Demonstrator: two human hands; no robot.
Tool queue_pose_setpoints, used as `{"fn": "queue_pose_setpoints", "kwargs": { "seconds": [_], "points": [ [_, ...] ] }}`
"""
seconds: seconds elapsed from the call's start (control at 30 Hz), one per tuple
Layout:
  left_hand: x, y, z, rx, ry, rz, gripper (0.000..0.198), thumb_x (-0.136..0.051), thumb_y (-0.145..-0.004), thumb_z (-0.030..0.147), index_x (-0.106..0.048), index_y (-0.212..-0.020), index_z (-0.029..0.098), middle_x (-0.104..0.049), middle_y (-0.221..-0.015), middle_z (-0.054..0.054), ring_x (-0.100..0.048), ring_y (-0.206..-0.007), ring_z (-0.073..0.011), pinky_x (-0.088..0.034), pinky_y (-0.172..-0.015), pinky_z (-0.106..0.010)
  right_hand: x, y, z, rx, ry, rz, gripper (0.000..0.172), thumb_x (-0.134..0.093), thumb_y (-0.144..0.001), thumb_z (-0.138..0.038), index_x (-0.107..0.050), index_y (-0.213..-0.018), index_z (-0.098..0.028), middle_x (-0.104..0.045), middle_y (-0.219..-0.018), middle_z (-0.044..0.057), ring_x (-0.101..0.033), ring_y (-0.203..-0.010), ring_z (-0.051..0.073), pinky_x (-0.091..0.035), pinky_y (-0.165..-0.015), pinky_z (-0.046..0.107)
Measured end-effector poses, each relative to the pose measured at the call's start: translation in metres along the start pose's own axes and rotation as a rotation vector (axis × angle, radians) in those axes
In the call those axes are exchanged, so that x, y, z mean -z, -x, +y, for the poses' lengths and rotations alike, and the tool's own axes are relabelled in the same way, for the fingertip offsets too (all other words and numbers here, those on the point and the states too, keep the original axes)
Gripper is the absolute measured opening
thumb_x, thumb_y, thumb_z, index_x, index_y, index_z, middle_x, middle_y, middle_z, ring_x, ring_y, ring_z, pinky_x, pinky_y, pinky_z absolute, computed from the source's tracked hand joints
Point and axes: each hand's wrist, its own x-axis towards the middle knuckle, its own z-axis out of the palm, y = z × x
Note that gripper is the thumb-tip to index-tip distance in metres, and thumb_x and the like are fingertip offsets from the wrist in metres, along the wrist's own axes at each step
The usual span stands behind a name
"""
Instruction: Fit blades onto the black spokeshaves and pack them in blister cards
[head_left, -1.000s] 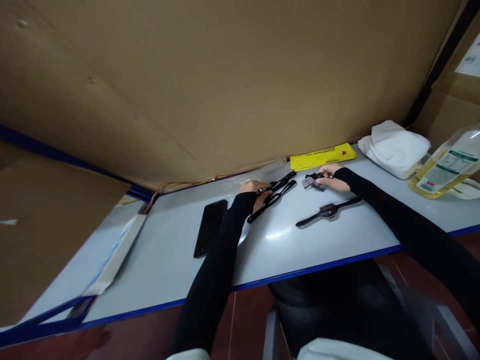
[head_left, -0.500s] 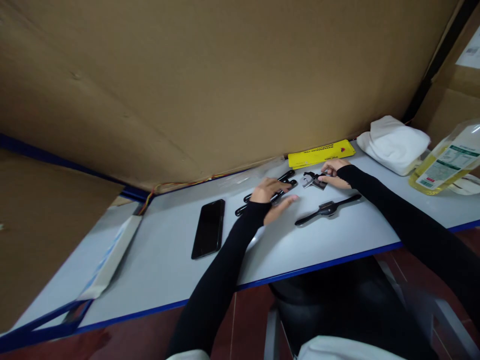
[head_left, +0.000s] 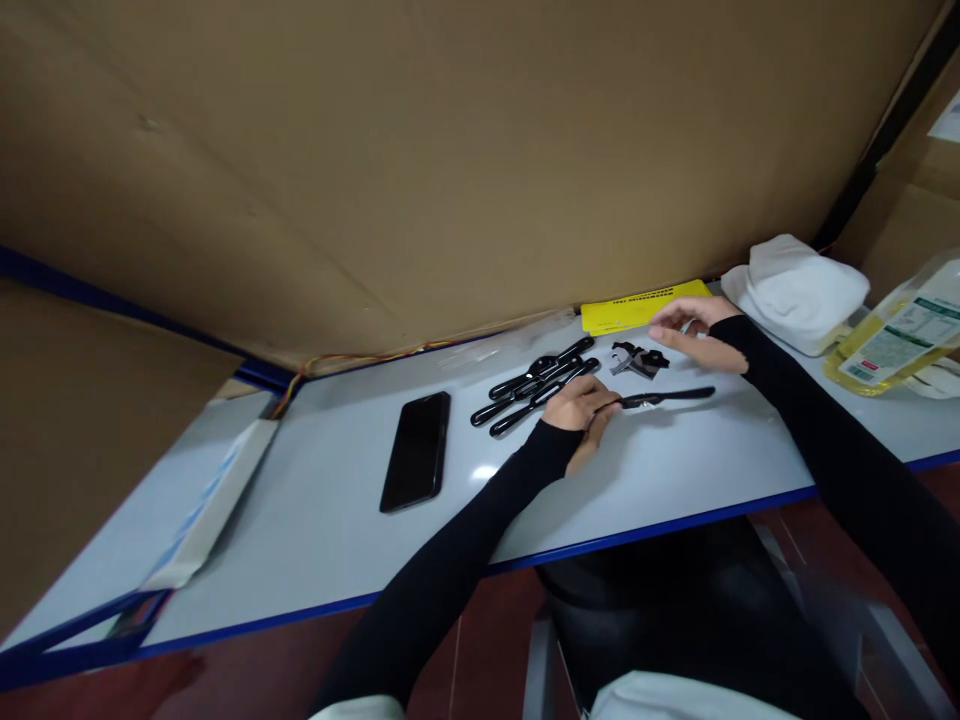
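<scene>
My left hand point(head_left: 579, 408) grips one end of a black spokeshave point(head_left: 679, 395), whose other handle points right. The fingers hide its near handle. To the right, my right hand point(head_left: 697, 338) hovers with thumb and curled fingers apart, and nothing shows between them. Close to its fingertips lies a small pile of dark and grey metal pieces point(head_left: 637, 360), apparently blades and caps. Several glossy black spokeshave bodies point(head_left: 536, 383) lie grouped on the table, just behind and left of my left hand.
A black phone point(head_left: 415, 452) rests on the white table point(head_left: 315, 500) to the left. Yellow printed cards point(head_left: 626, 312) and clear plastic wrap point(head_left: 510, 345) lie along the cardboard wall. A white cloth bundle point(head_left: 799, 290) and a bottle of yellow liquid point(head_left: 892, 335) stand at right.
My left hand has moved right from above the black bodies and taken hold of the spokeshave, which is now turned on the table side. My right hand has drawn away from the metal pieces.
</scene>
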Motion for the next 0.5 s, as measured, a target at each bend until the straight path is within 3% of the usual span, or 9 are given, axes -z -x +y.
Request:
{"fn": "queue_pose_setpoints", "kwargs": {
  "seconds": [0.13, 0.2, 0.27, 0.4, 0.5],
  "points": [
    [0.017, -0.006, 0.004, 0.282, 0.302, 0.022, 0.035, -0.07, -0.092, 0.05, -0.081, -0.081, 0.019, -0.069, -0.073, -0.006, -0.06, -0.061, -0.0163, -0.049, -0.06, -0.03, 0.002, 0.013, -0.006, 0.087, -0.108, -0.281, 0.06, -0.081, -0.073, -0.063, -0.077, -0.115, -0.021, -0.078, -0.095, 0.005, -0.062, -0.073, 0.016, -0.044, -0.065, 0.028],
    [0.024, -0.009, 0.001, 0.464, 0.467, 0.022, 0.042, -0.078, -0.083, 0.057, -0.077, -0.073, 0.017, -0.061, -0.058, -0.003, -0.047, -0.046, -0.0109, -0.039, -0.045, -0.026, -0.003, 0.017, -0.007, 0.1, -0.101, -0.386, 0.047, -0.081, -0.075, -0.059, -0.079, -0.105, -0.022, -0.077, -0.084, 0.001, -0.059, -0.067, 0.014, -0.042, -0.063, 0.027],
    [0.032, -0.013, -0.004, 0.575, 0.616, 0.038, 0.046, -0.086, -0.074, 0.059, -0.076, -0.075, 0.014, -0.06, -0.055, -0.003, -0.045, -0.041, -0.0095, -0.034, -0.039, -0.024, -0.009, 0.018, -0.007, 0.099, -0.099, -0.413, 0.033, -0.076, -0.082, -0.053, -0.077, -0.089, -0.021, -0.072, -0.072, -0.002, -0.055, -0.062, 0.012, -0.038, -0.06, 0.026],
    [0.044, -0.02, -0.012, 0.6, 0.924, 0.079, 0.06, -0.092, -0.068, 0.059, -0.076, -0.101, 0.012, -0.075, -0.082, -0.011, -0.069, -0.06, -0.0195, -0.051, -0.041, -0.026, -0.025, 0.018, -0.012, 0.028, -0.327, -0.396, 0.038, -0.072, -0.088, -0.054, -0.07, -0.079, -0.018, -0.061, -0.064, -0.004, -0.043, -0.049, 0.007, -0.032, -0.05, 0.023],
    [0.037, -0.021, -0.011, 0.482, 1.012, 0.101, 0.053, -0.092, -0.07, 0.056, -0.072, -0.094, 0.013, -0.077, -0.099, -0.014, -0.077, -0.079, -0.0248, -0.063, -0.054, -0.032, -0.047, 0.022, -0.017, -0.112, -0.643, -0.379, 0.05, -0.078, -0.081, -0.066, -0.063, -0.084, -0.019, -0.059, -0.065, -0.005, -0.039, -0.043, 0.006, -0.03, -0.039, 0.023]
  ]
}}
